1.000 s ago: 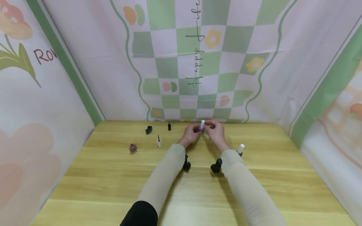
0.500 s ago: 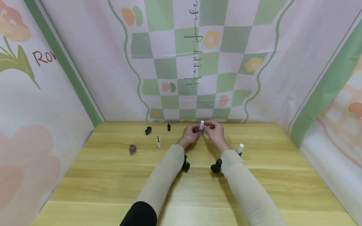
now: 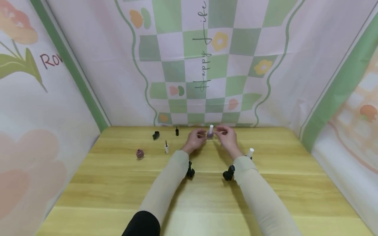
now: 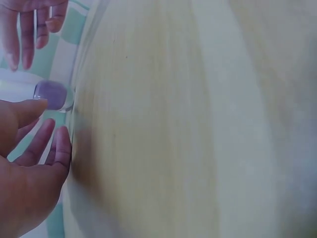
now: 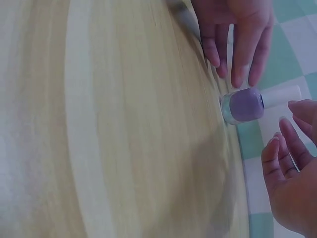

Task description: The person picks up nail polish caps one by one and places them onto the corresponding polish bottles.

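Observation:
A purple nail polish bottle [image 3: 210, 134] with a white cap stands upright near the table's back edge. To its left is my left hand [image 3: 196, 139], its fingers loosely bent and apart from the glass in the head view. On the other side my right hand [image 3: 227, 138] is spread beside the cap, holding nothing. In the right wrist view the purple bottle [image 5: 246, 105] shows a gap to the fingers of both hands. The left wrist view has the bottle [image 4: 51, 94] close to my left thumb; whether they touch I cannot tell there.
Left on the table are an uncapped mauve polish bottle [image 3: 140, 154], a white brush cap [image 3: 166, 147], a black brush cap [image 3: 177, 131] and a dark bottle lying tipped [image 3: 156, 135]. A white-capped bottle [image 3: 250, 152] stands partly behind my right sleeve. A patterned curtain [image 3: 195, 65] hangs behind.
Both hands have let go of the purple nail polish bottle and drawn apart, the left hand leftward and the right hand rightward. The bottle stays standing in its place.

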The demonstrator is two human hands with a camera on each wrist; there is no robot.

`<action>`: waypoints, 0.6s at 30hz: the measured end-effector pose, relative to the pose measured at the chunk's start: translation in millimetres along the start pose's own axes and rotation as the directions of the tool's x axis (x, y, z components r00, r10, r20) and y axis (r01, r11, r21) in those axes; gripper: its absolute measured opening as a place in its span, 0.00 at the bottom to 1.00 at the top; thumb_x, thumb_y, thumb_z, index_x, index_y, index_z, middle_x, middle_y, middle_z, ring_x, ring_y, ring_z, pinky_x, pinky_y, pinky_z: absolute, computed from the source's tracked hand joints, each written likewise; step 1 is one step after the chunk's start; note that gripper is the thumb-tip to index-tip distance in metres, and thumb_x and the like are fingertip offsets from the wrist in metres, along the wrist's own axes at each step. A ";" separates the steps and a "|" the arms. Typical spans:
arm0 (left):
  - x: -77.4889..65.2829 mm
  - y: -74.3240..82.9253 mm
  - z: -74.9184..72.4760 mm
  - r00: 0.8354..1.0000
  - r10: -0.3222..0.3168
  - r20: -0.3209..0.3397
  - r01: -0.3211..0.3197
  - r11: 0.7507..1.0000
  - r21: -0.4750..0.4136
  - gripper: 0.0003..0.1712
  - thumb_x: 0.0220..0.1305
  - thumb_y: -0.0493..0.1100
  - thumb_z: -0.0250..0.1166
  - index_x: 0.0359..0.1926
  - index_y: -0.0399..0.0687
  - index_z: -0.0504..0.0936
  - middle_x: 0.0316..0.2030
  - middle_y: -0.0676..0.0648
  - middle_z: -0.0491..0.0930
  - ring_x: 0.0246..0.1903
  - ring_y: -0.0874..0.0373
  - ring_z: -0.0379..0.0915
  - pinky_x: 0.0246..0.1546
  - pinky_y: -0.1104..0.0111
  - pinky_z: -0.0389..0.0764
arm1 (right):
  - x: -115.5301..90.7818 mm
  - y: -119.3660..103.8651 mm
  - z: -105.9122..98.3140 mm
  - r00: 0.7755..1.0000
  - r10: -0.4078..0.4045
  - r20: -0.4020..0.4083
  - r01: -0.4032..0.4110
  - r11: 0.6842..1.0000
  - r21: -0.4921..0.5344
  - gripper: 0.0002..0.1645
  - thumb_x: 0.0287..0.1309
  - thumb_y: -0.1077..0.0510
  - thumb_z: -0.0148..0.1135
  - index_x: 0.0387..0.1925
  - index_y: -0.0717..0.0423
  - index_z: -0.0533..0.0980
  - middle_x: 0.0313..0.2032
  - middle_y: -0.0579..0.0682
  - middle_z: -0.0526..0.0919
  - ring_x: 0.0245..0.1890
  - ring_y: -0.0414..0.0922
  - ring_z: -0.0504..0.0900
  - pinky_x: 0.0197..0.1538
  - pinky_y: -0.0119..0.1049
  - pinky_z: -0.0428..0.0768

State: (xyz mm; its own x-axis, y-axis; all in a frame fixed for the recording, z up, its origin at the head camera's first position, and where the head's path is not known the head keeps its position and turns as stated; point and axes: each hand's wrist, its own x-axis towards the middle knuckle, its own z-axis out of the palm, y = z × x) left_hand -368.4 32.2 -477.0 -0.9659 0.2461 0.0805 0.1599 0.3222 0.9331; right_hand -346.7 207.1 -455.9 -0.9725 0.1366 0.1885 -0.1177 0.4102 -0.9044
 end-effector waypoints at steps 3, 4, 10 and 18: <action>-4.0 0.2 -3.6 1.000 -0.002 0.000 0.002 1.000 -0.005 0.21 0.67 0.30 0.66 0.61 0.34 0.78 0.54 0.38 0.82 0.53 0.44 0.81 0.54 0.63 0.83 | -1.8 1.3 -1.3 1.000 0.000 0.004 0.000 1.000 -0.005 0.18 0.67 0.63 0.65 0.56 0.66 0.79 0.52 0.63 0.83 0.47 0.52 0.81 0.47 0.31 0.80; -5.2 0.3 -4.7 1.000 0.000 -0.002 0.000 1.000 -0.002 0.21 0.68 0.30 0.66 0.61 0.34 0.79 0.54 0.38 0.82 0.53 0.44 0.81 0.54 0.62 0.83 | -2.3 1.8 -1.8 1.000 0.003 0.005 -0.003 1.000 -0.008 0.18 0.67 0.63 0.65 0.56 0.66 0.79 0.53 0.63 0.83 0.48 0.53 0.81 0.48 0.33 0.80; -12.2 -0.1 -10.8 1.000 0.002 -0.002 -0.002 1.000 0.013 0.21 0.67 0.31 0.67 0.60 0.35 0.79 0.53 0.39 0.81 0.53 0.44 0.81 0.53 0.62 0.84 | -8.1 2.5 -5.0 1.000 0.017 0.012 -0.016 0.999 -0.050 0.18 0.68 0.62 0.64 0.57 0.65 0.79 0.53 0.63 0.82 0.49 0.55 0.80 0.52 0.41 0.80; -24.4 3.8 -17.4 0.999 0.036 0.015 -0.037 0.998 0.051 0.21 0.67 0.31 0.67 0.60 0.35 0.78 0.54 0.39 0.81 0.50 0.46 0.81 0.51 0.64 0.84 | -23.4 -2.6 -6.4 0.998 0.040 0.048 -0.037 0.997 -0.063 0.19 0.70 0.62 0.62 0.58 0.65 0.77 0.53 0.63 0.82 0.48 0.53 0.80 0.48 0.35 0.79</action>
State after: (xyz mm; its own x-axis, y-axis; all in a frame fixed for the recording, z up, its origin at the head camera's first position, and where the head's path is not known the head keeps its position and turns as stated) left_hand -347.8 11.6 -469.3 -0.9564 0.2711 0.1090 0.2056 0.3591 0.9104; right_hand -322.4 208.5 -455.5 -0.9849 0.1097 0.1340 -0.0690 0.4613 -0.8846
